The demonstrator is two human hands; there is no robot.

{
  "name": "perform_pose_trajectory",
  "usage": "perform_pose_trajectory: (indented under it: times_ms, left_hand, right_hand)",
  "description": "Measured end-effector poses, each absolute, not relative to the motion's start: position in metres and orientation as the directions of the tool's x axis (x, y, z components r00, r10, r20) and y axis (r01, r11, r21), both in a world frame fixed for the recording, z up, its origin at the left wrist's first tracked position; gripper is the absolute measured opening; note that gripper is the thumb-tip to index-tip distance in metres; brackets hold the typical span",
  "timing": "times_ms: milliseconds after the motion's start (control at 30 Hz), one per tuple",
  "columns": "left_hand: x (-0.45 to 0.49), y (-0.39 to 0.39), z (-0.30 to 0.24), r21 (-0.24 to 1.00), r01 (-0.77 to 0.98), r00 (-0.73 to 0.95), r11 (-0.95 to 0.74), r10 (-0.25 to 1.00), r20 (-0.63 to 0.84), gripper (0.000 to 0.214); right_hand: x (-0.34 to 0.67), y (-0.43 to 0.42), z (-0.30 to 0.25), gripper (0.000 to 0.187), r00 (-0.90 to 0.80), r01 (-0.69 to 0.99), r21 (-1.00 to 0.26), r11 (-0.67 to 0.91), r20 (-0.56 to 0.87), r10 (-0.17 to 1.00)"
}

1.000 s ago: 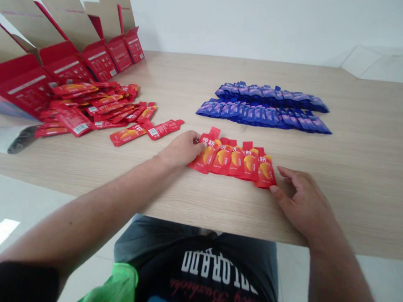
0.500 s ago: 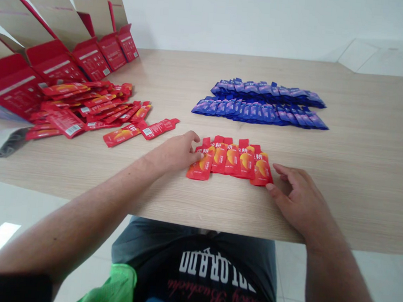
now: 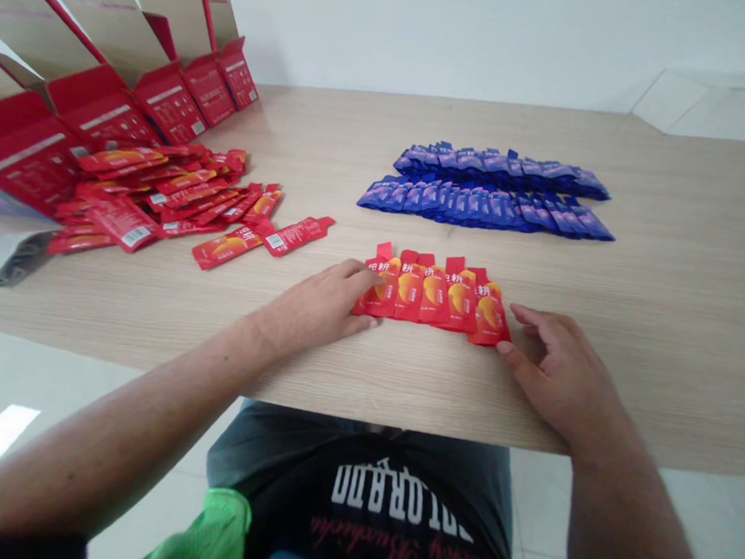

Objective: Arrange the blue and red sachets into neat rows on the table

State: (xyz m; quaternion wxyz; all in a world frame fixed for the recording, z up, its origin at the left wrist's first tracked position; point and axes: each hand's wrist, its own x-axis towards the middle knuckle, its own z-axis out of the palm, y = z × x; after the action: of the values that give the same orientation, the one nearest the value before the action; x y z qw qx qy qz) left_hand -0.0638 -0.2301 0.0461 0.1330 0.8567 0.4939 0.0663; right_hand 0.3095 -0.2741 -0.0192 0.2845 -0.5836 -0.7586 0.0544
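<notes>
red pouches (image 3: 433,295) lined up; boxes (image 3: 171,107) open, insides hidden

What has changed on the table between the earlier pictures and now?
The leftmost flat, red pouch with orange fruit print, lower than its red neighbours half a second ago, has moved forward into line with them. The left hand has spread, its thumb now by the pouch's lower edge. The right hand and the two rows of blue pouches stayed as they were.

On your desk (image 3: 416,375): five red packets (image 3: 434,295) in the near row; two far rows of blue packets (image 3: 476,207); at left, five open cartons (image 3: 173,110) and one red heap (image 3: 136,222), its packets too overlapped to count.
</notes>
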Motion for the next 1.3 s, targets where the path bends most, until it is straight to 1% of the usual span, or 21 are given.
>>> perform_pose_trajectory:
  times_ms: [267,367,433,500,567,633,667,733,800,867,933,1000,1067,1100,1167,1233,1300]
  left_hand:
    - [-0.064,-0.230,0.044,0.322,0.796,0.540,-0.512,0.842,0.004,0.054]
    - [-0.080,-0.227,0.052,0.308,0.815,0.498,-0.490,0.865,0.059,0.054]
    - [-0.099,-0.215,0.058,0.245,0.877,0.399,-0.414,0.910,0.110,0.052]
    - [-0.121,-0.195,0.063,0.127,0.950,0.267,-0.285,0.953,0.143,0.050]
    - [-0.141,-0.173,0.064,-0.020,0.987,0.163,-0.162,0.978,0.134,0.053]
    - [-0.154,-0.154,0.061,-0.130,0.985,0.123,-0.114,0.991,0.058,0.060]
    - [-0.157,-0.147,0.058,-0.160,0.981,0.115,-0.111,0.993,0.014,0.061]
    - [-0.157,-0.139,0.052,-0.183,0.976,0.107,-0.114,0.993,-0.050,0.055]
    - [-0.151,-0.137,0.048,-0.191,0.976,0.101,-0.108,0.994,-0.048,0.047]
    - [-0.144,-0.139,0.047,-0.187,0.978,0.092,-0.093,0.996,-0.014,0.044]
    - [-0.138,-0.143,0.050,-0.142,0.988,0.070,-0.064,0.997,0.040,0.045]
    - [-0.133,-0.148,0.056,-0.047,0.999,0.028,-0.023,0.994,0.109,0.045]
    - [-0.128,-0.155,0.062,0.103,0.995,-0.015,-0.001,0.988,0.153,0.042]
    - [-0.125,-0.158,0.063,0.198,0.980,-0.041,0.010,0.988,0.148,0.039]
    - [-0.115,-0.166,0.062,0.417,0.908,-0.074,0.038,0.995,0.071,0.036]
    - [-0.103,-0.174,0.055,0.626,0.775,-0.057,0.084,0.996,-0.064,0.031]
    - [-0.090,-0.179,0.045,0.756,0.637,-0.027,0.150,0.985,-0.172,0.028]
  right_hand:
    - [0.308,-0.275,-0.018,0.057,-0.159,0.856,-0.413,0.310,0.361,0.919]
    - [0.311,-0.274,-0.021,0.060,-0.151,0.868,-0.402,0.292,0.348,0.925]
    - [0.314,-0.273,-0.024,0.062,-0.154,0.873,-0.393,0.290,0.343,0.927]
    - [0.315,-0.272,-0.026,0.063,-0.160,0.872,-0.389,0.297,0.348,0.924]
    - [0.315,-0.271,-0.027,0.062,-0.154,0.873,-0.391,0.293,0.350,0.924]
    - [0.315,-0.271,-0.028,0.060,-0.144,0.877,-0.390,0.279,0.341,0.929]
    - [0.315,-0.271,-0.028,0.059,-0.138,0.880,-0.390,0.272,0.338,0.931]
    - [0.315,-0.272,-0.028,0.059,-0.136,0.881,-0.387,0.271,0.341,0.930]
    - [0.315,-0.271,-0.028,0.059,-0.140,0.878,-0.387,0.281,0.355,0.924]
    - [0.315,-0.271,-0.028,0.060,-0.137,0.878,-0.387,0.282,0.361,0.923]
    - [0.314,-0.271,-0.027,0.061,-0.130,0.879,-0.390,0.274,0.357,0.925]
    - [0.313,-0.271,-0.025,0.061,-0.127,0.879,-0.393,0.270,0.352,0.927]
    - [0.312,-0.272,-0.024,0.062,-0.133,0.876,-0.395,0.277,0.353,0.926]
    - [0.312,-0.273,-0.024,0.062,-0.136,0.875,-0.396,0.280,0.355,0.925]
    - [0.313,-0.273,-0.023,0.062,-0.141,0.874,-0.395,0.285,0.355,0.924]
    - [0.313,-0.273,-0.023,0.062,-0.143,0.874,-0.392,0.285,0.353,0.925]
    - [0.313,-0.272,-0.023,0.062,-0.144,0.876,-0.389,0.284,0.351,0.925]
